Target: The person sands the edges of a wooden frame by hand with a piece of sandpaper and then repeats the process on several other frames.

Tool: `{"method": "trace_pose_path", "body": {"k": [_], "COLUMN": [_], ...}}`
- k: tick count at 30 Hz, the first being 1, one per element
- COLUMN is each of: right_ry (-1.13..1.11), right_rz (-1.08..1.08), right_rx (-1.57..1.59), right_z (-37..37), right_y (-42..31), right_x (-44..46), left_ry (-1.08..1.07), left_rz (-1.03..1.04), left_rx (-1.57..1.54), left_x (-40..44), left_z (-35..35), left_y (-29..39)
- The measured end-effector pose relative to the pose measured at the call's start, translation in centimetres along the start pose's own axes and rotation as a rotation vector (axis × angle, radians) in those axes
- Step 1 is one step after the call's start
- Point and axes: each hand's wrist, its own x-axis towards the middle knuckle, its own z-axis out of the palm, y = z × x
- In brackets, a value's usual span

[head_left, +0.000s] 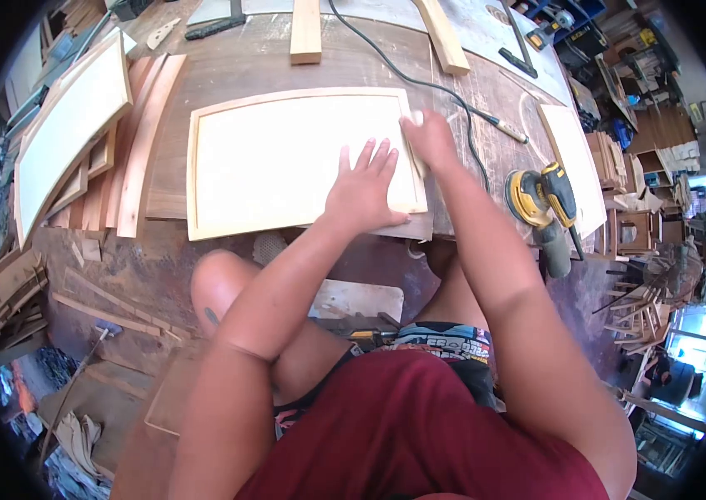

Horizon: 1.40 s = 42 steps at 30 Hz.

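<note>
A wood-framed white panel lies flat on the workbench in front of me. My left hand rests on its right part, palm down with the fingers spread. At the panel's right-hand frame strip is my right hand, its fingers curled closed against the outer edge. Something small and pale shows beside that thumb, too hidden to name. Right of my right forearm, a yellow and black orbital sander sits on the bench.
Another framed white panel leans on wooden boards at the left. A black cable crosses the bench behind the panel. Two wood pieces and a hammer lie at the back. A pale panel lies beyond the sander.
</note>
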Motion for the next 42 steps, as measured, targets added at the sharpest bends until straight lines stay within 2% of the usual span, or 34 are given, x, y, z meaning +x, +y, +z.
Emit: {"method": "trace_pose_path", "body": {"k": [2, 4, 8, 10, 12, 14, 16, 19, 20, 22, 27, 30, 33, 35, 38, 42], "right_ry": [0.045, -0.051, 0.015, 0.044, 0.105, -0.061, -0.077, 0.169, 0.167, -0.02, -0.042, -0.077, 0.009, -0.1, -0.15, -0.152], "right_rz": [-0.057, 0.032, 0.003, 0.055, 0.012, 0.028, 0.035, -0.048, -0.043, -0.03, -0.071, -0.031, -0.091, -0.025, -0.106, -0.077], "right_rx": [0.006, 0.033, 0.001, -0.035, -0.041, 0.046, 0.06, -0.028, -0.033, 0.036, 0.026, -0.004, -0.069, 0.03, 0.04, 0.037], "right_z": [-0.3, -0.6, -0.7, 0.3, 0.7, 0.3, 0.4, 1.2, 1.2, 0.0, -1.3, -1.5, -1.1, -1.3, -2.3, -3.1], "right_y": [0.6, 1.3, -1.5, -1.8, -0.5, 0.5, 0.1, -1.0, -0.4, -0.1, 3.1, 2.8, 2.1, 2.1, 4.0, 3.2], "right_x": [-1.8, -4.0, 1.5, 4.9, 3.8, 1.8, 2.7, 5.2, 4.7, 1.7, -8.7, -9.1, -5.3, -4.9, -10.2, -9.7], "left_ry": [0.026, 0.015, 0.031, 0.01, 0.008, 0.018, -0.005, -0.008, -0.012, -0.001, 0.029, 0.005, -0.003, 0.01, 0.009, 0.002], "left_rz": [-0.012, 0.0, 0.018, 0.001, 0.008, 0.002, 0.006, -0.008, -0.006, -0.012, -0.002, -0.01, -0.016, -0.016, -0.022, -0.024], "left_rx": [-0.018, 0.011, 0.045, 0.027, 0.025, 0.011, 0.055, 0.04, 0.033, 0.029, 0.013, 0.041, 0.052, 0.043, 0.026, 0.041], "left_x": [0.2, 0.2, 0.4, 0.4, 0.0, 0.4, 0.3, 0.5, 0.5, 0.5, 0.4, 0.4, 0.5, 0.4, 0.3, 0.6], "left_z": [-0.2, 0.0, 0.2, -0.2, 0.0, 0.0, -0.1, -0.4, -0.4, -0.2, 0.1, -0.3, 0.0, -0.1, 0.0, -0.4], "left_y": [0.0, -0.1, 0.0, 0.1, 0.2, -0.2, -0.1, 0.1, 0.1, 0.0, -0.2, 0.1, 0.2, 0.0, 0.0, 0.2]}}
